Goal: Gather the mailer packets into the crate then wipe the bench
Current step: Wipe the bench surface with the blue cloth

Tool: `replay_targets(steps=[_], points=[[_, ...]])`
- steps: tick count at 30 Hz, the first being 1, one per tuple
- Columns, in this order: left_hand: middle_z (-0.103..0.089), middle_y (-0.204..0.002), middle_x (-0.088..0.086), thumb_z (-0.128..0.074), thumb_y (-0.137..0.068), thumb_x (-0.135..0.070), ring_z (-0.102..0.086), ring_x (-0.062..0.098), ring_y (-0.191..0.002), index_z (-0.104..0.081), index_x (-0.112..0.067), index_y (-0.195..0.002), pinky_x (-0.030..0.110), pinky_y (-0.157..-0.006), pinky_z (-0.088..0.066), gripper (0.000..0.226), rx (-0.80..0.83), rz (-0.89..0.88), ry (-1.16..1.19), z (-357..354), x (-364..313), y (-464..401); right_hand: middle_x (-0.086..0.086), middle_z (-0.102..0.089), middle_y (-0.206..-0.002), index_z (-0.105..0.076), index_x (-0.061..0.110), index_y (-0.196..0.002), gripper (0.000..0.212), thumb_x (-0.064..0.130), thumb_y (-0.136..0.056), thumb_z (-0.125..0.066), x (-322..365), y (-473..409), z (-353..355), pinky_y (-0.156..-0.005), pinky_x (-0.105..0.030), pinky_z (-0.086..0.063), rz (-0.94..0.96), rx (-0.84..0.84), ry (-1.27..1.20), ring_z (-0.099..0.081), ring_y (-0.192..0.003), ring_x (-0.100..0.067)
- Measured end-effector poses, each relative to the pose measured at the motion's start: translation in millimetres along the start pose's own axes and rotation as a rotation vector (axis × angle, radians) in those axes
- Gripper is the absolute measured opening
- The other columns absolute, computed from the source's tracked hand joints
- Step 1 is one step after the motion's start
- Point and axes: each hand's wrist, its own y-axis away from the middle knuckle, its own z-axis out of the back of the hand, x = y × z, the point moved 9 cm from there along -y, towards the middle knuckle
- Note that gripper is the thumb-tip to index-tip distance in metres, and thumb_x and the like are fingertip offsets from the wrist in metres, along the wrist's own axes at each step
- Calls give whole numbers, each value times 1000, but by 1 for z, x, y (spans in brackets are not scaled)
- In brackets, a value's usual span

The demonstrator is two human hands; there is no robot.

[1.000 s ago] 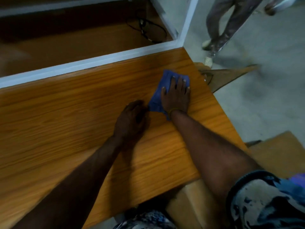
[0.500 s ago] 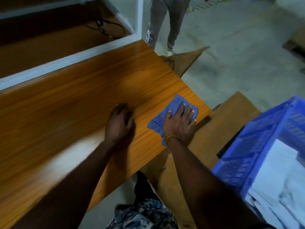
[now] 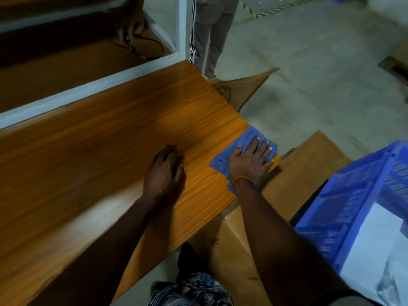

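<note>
The right hand (image 3: 251, 163) presses a blue cloth (image 3: 244, 143) flat, fingers spread straight, at the desk's (image 3: 110, 151) right near corner; the left hand (image 3: 164, 175) rests beside it, fingers loosely curled, holding nothing; white mailer packets (image 3: 373, 246) lie in the blue crate (image 3: 344, 208) beyond that corner.

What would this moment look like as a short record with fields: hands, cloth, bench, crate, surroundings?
right hand: right hand lies flat, fingers straight, pressing the cloth
cloth: blue cloth at the bench's right corner
left hand: left hand rests on the bench, holding nothing
bench: wooden bench, no packets seen on it
crate: blue crate to the right, white mailer packets inside
surroundings: cardboard under the crate; another person's legs beyond the bench
</note>
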Motion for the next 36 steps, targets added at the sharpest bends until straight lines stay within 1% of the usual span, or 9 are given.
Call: replay_targets(steps=[2, 8, 15, 17, 20, 29, 31, 34, 36], points=[[-39, -153, 8, -39, -95, -43, -30, 25, -144, -52, -17, -139, 39, -117, -28, 53, 9, -2, 0, 2, 1, -7, -12, -7, -165, -12, 14, -158, 66, 46, -103, -29, 19, -14, -2, -119, -57, -8, 44, 21, 12, -2, -152, -31], [-37, -155, 4, -52, -99, -30, -27, 22, -146, -54, -18, -138, 39, -119, -26, 41, -36, 2, 3, 12, 6, -19, -13, -10, -164, -13, 14, -158, 66, 46, -103, -31, 95, -56, -18, -119, -57, -8, 161, 45, 23, -3, -152, -31], [-40, -155, 6, -38, -98, -43, -29, 24, -146, -53, -17, -141, 34, -120, -18, 52, -88, 47, -36, 19, 24, -40, -15, -8, -164, -11, 13, -158, 67, 48, -104, -31, 192, -88, -44, -118, -59, -11, 296, 75, 46, -2, -152, -33], [-43, -153, 7, -34, -97, -46, -31, 24, -145, -56, -16, -140, 37, -119, -24, 56, -123, 67, -21, 25, 24, -45, -15, -8, -164, -10, 13, -158, 67, 47, -104, -31, 217, -97, -48, -119, -58, -8, 329, 79, 29, -2, -152, -33], [-48, -149, 9, -36, -97, -44, -37, 25, -142, -60, -16, -135, 38, -118, -28, 53, -158, 90, -7, 27, 25, -49, -15, -8, -165, -10, 13, -158, 66, 46, -105, -30, 252, -109, -55, -119, -57, -8, 397, 78, -4, -1, -152, -33], [-40, -155, 2, -45, -101, -40, -28, 17, -147, -53, -22, -141, 31, -122, -16, 45, -163, 65, 9, 27, 26, -45, -15, -10, -164, -14, 12, -157, 67, 45, -102, -30, 329, -135, -79, -120, -56, -9, 570, 121, 0, -5, -152, -34], [-39, -155, 2, -44, -100, -40, -27, 18, -147, -51, -21, -142, 34, -122, -17, 46, -163, 76, 28, 28, 27, -43, -14, -8, -164, -12, 13, -158, 67, 45, -102, -32, 340, -125, -80, -120, -55, -8, 659, 150, 15, -5, -152, -34], [-33, -158, -1, -35, -99, -46, -20, 13, -148, -48, -21, -145, 25, -121, -7, 54, -134, 105, 52, 32, 33, -35, -10, -10, -165, -11, 17, -158, 68, 47, -101, -32, 359, -91, -80, -121, -53, -9, 875, 185, 50, -5, -152, -31], [-37, -156, 1, -37, -98, -46, -25, 15, -147, -50, -19, -143, 26, -121, -11, 55, -144, 114, 54, 36, 39, -24, -7, -11, -165, -13, 19, -157, 67, 48, -101, -32, 369, -58, -81, -121, -52, -11, 1035, 222, 60, -5, -152, -29]])
